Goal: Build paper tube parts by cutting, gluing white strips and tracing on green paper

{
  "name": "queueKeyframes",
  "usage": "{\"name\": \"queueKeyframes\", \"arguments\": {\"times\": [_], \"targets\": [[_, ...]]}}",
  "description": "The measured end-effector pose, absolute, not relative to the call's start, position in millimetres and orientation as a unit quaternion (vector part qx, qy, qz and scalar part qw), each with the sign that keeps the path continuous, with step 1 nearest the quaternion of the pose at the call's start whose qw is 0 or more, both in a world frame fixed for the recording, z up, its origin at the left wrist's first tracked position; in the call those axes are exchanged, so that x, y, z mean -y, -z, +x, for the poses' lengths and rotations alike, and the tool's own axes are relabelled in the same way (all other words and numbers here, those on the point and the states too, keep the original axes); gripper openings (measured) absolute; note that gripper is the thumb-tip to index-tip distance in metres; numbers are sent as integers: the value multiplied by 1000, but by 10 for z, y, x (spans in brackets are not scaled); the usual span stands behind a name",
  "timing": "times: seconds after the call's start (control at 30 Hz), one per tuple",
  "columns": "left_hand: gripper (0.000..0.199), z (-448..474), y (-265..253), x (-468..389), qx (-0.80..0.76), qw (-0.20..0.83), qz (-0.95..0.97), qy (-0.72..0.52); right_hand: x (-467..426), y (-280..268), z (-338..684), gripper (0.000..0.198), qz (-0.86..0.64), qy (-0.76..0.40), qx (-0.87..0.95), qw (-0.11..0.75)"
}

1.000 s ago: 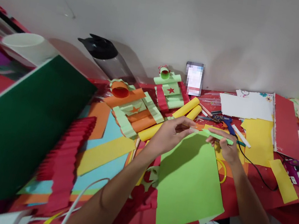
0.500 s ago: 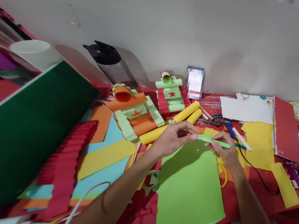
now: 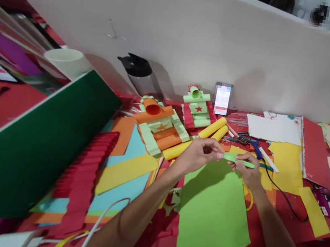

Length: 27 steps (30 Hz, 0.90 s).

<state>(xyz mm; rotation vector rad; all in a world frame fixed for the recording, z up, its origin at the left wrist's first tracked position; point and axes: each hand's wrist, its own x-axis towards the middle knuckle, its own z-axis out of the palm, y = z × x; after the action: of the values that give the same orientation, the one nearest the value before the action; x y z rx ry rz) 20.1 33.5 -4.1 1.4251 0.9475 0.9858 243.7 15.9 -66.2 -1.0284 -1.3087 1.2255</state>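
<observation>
Green paper is what both hands hold: a thin light-green paper strip (image 3: 238,159) stretched between them, up in the air just above the counter (image 3: 282,218). The left hand (image 3: 201,153) pinches the strip's left end with its fingers (image 3: 217,154) closed tight on it. The right hand (image 3: 248,170) grips the other part, fingers (image 3: 240,154) curled over the strip.

Right under the hands lies a big green sheet (image 3: 213,211), flat on the counter. Two yellow paper rolls (image 3: 211,132) lie just past the left hand. Behind them sit an orange and green paper craft (image 3: 160,125) and a smaller green and red paper craft (image 3: 197,109) with a red star. Scissors (image 3: 246,140) with blue handles lie just behind the right hand, and a black cord (image 3: 281,191) runs beside it. A dark green board (image 3: 27,146) leans at the left, next to a stack of folded red paper (image 3: 85,177). A white cup (image 3: 64,59) and a bottle with a black lid (image 3: 137,74) stand near the white wall (image 3: 199,40).
</observation>
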Motion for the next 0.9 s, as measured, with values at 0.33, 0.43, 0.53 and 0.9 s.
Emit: {"name": "queueKeyframes", "arguments": {"times": [0.33, 0.43, 0.53, 0.9], "targets": [[41, 97, 111, -330, -465, 398, 748, -255, -749, 45, 2735, 27, -452, -393, 683, 418], [41, -18, 100, -354, -513, 307, 771, -220, -1240, -41, 2805, 28, -472, -257, 748, 389], [39, -106, 56, -374, -530, 263, 785, -184, -1694, 34, 2793, 26, -476, -222, 820, 229], [30, -133, -19, -330, -526, 247, 798, -160, -2025, 102, 2105, 15, -534, -91, 839, -60]]}}
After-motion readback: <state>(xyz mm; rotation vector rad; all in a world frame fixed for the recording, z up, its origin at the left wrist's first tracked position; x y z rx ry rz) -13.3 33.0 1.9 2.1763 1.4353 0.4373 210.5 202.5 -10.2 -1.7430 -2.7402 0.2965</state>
